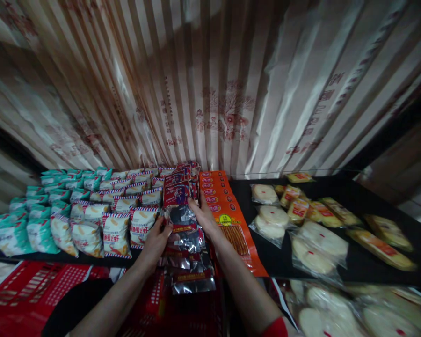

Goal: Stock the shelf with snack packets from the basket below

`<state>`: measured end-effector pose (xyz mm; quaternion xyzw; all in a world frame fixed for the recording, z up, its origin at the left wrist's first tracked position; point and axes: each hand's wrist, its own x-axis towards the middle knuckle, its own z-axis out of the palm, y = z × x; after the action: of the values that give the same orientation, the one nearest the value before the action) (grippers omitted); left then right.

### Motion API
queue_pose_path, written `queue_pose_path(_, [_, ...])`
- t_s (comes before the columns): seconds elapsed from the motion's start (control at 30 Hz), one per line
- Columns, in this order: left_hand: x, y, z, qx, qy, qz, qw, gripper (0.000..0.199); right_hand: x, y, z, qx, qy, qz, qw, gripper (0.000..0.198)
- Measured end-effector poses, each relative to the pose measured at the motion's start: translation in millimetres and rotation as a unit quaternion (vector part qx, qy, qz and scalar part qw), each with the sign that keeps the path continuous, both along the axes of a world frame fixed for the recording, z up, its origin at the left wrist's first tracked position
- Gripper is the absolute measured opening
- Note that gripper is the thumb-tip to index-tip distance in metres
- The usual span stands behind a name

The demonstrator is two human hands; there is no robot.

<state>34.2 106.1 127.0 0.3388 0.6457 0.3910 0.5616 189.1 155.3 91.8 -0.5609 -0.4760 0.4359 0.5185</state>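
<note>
My left hand (159,236) and my right hand (204,217) are closed around the two sides of a dark red foil snack packet (180,220), whose back with a barcode shows. It lies in an overlapping row of similar red packets (182,185) running toward the curtain. More dark red packets (191,276) hang down over the front edge below my hands. Right beside my right forearm are flat orange snack bags (238,243), laid overlapping. To the left of my left hand stand white puffed snack bags (115,234) with red print. My fingertips under the packet are partly hidden.
Teal and white bags (44,234) fill the far left. On the black tabletop (263,262) at right lie clear-wrapped round white flatbreads (317,245) and yellow packets (324,213). Pleated curtains (228,70) hang behind. Red printed bags (38,290) and more flatbreads (330,309) sit lower in front.
</note>
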Motion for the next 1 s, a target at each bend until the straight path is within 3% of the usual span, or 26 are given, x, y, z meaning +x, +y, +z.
queue_pose_path(0.1, [2, -3, 7.3, 0.009, -0.014, -0.004, 1.0, 0.043, -3, -1, 7, -0.011, -0.016, -0.005, 1.0, 0.084])
queue_pose_path(0.2, [3, -4, 8.9, 0.023, -0.013, -0.019, 0.999, 0.032, -2, -1, 14, 0.05, -0.077, -0.026, 0.995, 0.077])
queue_pose_path(0.27, [2, -3, 6.5, 0.039, 0.008, -0.022, 0.999, 0.025, 0, 0, 18, 0.085, -0.118, -0.024, 0.989, 0.067])
queue_pose_path(0.43, [-1, 1, -1.0, 0.061, 0.038, -0.029, 0.997, 0.024, 3, -1, 28, 0.089, -0.152, -0.006, 0.984, 0.044])
queue_pose_path(0.57, [-3, 5, -8.0, 0.08, 0.079, -0.01, 0.994, 0.021, -3, -11, 36, 0.067, -0.161, 0.001, 0.985, 0.062])
queue_pose_path(0.67, [-5, 8, -16.0, 0.078, 0.058, -0.012, 0.995, 0.026, -9, -15, 34, 0.051, -0.174, 0.004, 0.983, 0.075])
queue_pose_path(0.83, [-6, 12, -21.8, 0.091, 0.063, 0.001, 0.994, 0.034, -10, -13, 23, 0.025, -0.169, 0.019, 0.985, 0.074])
queue_pose_path(1.0, [-8, 5, -12.5, 0.128, 0.109, -0.037, 0.985, 0.038, -8, -11, 22, 0.019, -0.163, 0.022, 0.986, 0.076])
